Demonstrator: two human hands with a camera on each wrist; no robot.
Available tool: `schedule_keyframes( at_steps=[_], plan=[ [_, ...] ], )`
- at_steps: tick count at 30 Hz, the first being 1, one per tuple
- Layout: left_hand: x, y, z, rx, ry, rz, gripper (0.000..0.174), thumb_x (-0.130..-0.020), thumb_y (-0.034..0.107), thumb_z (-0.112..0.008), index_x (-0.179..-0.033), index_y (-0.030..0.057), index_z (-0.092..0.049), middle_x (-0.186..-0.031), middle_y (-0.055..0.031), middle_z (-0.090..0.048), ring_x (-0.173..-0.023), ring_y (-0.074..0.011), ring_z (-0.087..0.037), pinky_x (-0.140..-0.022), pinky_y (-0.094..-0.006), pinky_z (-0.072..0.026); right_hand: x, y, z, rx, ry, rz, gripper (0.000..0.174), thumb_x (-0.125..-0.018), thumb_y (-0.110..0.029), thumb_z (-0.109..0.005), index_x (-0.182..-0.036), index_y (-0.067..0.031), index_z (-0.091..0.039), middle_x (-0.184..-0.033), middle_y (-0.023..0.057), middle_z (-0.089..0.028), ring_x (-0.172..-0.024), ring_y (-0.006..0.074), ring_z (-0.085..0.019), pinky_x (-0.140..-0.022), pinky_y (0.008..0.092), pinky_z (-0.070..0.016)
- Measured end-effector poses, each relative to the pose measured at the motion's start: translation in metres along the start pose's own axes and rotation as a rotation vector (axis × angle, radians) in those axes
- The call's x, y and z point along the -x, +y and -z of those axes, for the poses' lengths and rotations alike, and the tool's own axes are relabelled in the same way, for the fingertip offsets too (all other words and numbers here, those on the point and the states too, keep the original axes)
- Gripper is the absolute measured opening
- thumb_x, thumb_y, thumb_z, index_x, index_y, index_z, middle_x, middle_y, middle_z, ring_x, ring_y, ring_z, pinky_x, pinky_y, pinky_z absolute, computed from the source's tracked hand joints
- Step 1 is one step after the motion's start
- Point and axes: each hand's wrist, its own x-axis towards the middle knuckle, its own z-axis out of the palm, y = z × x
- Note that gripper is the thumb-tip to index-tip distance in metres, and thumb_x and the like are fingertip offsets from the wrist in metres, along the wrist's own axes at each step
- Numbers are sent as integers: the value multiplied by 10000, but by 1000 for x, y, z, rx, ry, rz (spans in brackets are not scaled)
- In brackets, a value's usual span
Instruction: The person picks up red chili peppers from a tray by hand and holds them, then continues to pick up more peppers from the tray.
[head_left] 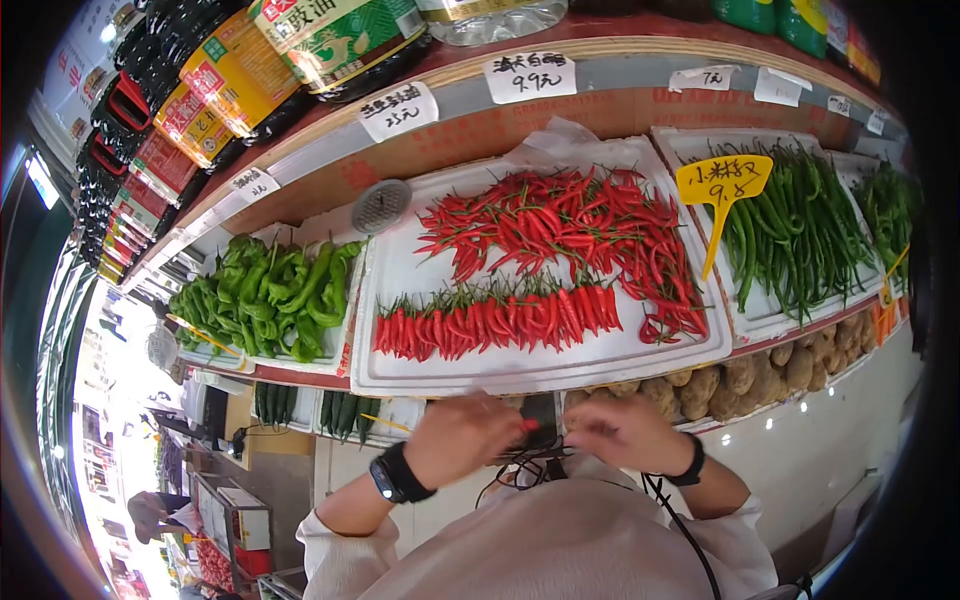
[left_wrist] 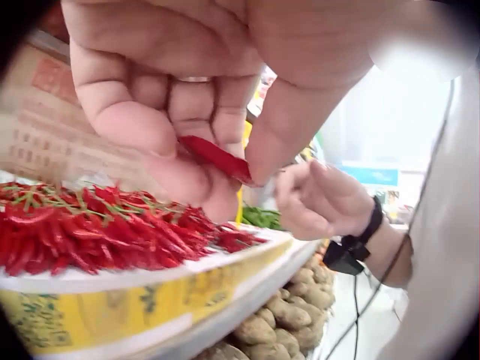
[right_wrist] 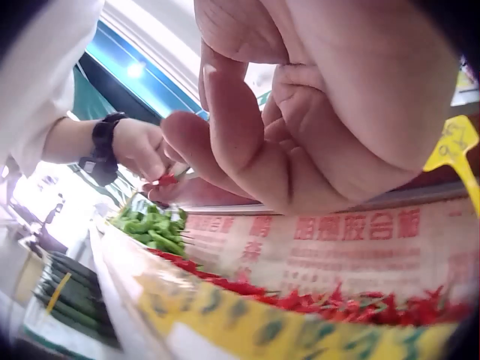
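One red chilli (left_wrist: 216,157) sits pinched between the thumb and fingers of the left hand (head_left: 465,435), a nearly closed grip. The right hand (head_left: 632,432), at its three o'clock, has loosely curled fingers and appears to hold nothing. With the white tray (head_left: 540,378) at twelve o'clock, the chilli is short of its rim; should the smooth skin slip, it would probably drop past the edge. Squeezing too hard might split the flesh. A low reach forward could also knock the neat chilli row (head_left: 497,320) crooked.
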Motion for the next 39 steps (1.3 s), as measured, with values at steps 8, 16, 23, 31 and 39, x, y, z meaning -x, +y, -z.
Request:
schedule_keyframes(
  at_steps=[8,16,23,31,39],
  plan=[
    [-1,-105,13,344,370,511,134,-831,105,-671,-922,14,-633,-736,-83,-619,-663,-190,-603,-603,-309,-476,-15,7,72,693,503,45,396,-758,-81,-708,-1121,-3,-568,-1130,158,-560,-1022,316,-548,-853,385,-473],
    [-28,-118,2,239,354,600,287,-831,189,-689,-1023,-5,-599,-721,-120,-648,-655,-252,-643,-620,-355,-496,-24,31,75,924,434,-50,640,-711,-147,-752,-1263,18,-475,-1296,236,-437,-1171,402,-432,-999,452,-392],
    [-14,-97,16,341,445,564,216,-865,159,-668,-987,0,-587,-715,-88,-629,-626,-173,-596,-587,-309,-465,-25,38,80,1124,347,-177,668,-702,-215,-740,-1279,-10,-472,-1310,262,-424,-1170,424,-444,-959,472,-429],
    [65,-39,4,721,538,520,150,-882,47,-636,-1023,13,-599,-702,32,-558,-585,-23,-456,-514,-198,-353,-37,42,87,1174,295,-269,724,-710,-263,-726,-1306,29,-435,-1198,273,-494,-1107,421,-512,-862,479,-495],
    [102,-18,-54,1065,526,571,112,-897,-7,-593,-1008,-15,-599,-770,-16,-621,-663,-41,-538,-577,-194,-408,-65,36,96,1167,248,-471,802,-726,-370,-727,-1331,31,-386,-1181,297,-505,-1029,475,-543,-874,493,-480]
  ],
)
